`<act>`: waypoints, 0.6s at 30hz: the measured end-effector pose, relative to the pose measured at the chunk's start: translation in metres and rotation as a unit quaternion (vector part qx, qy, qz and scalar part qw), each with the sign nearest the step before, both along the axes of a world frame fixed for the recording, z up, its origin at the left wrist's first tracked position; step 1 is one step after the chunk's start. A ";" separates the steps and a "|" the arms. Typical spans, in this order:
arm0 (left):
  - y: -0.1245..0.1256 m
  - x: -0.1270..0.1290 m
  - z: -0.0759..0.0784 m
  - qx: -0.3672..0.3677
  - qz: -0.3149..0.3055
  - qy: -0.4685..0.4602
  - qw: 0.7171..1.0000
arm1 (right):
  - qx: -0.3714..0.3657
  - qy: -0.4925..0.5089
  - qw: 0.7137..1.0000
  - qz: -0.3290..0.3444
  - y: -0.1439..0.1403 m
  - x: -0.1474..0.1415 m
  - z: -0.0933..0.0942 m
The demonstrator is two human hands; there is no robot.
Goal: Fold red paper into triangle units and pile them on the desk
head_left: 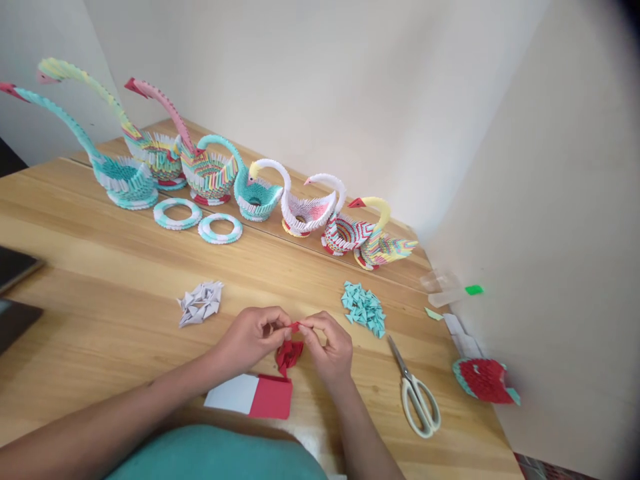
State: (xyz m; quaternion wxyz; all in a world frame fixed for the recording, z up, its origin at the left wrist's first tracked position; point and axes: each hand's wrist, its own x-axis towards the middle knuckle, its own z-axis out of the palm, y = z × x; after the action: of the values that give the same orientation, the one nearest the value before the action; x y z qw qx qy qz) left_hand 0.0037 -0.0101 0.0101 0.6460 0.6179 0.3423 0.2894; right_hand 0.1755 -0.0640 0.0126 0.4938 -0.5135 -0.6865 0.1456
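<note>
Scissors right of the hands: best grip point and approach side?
Take the scissors by the pale looped handles, nearest the table's front edge, coming from above on the near side. They lie flat and closed, blades pointing away toward the teal paper pile, so the handles are the free, blunt end.

Matt folded paper swans; smooth, perhaps varnished wood table.
</note>
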 end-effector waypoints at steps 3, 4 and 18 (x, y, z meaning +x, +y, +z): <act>0.001 -0.001 0.001 -0.107 -0.038 -0.090 0.989 | -0.019 0.044 0.999 -0.020 -0.001 0.000 -0.001; 0.001 0.000 0.000 -0.155 -0.054 -0.121 0.979 | -0.025 0.053 0.998 -0.020 -0.002 0.000 -0.002; 0.004 -0.001 -0.008 -0.282 -0.060 -0.193 0.938 | 0.052 -0.031 0.998 0.035 0.001 0.002 -0.001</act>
State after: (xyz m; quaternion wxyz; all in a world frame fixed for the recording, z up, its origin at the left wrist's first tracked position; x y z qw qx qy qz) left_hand 0.0029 -0.0060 0.0025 0.8634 0.3619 0.2409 0.2560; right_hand 0.1778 -0.0630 0.0117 0.4930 -0.4675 -0.7253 0.1110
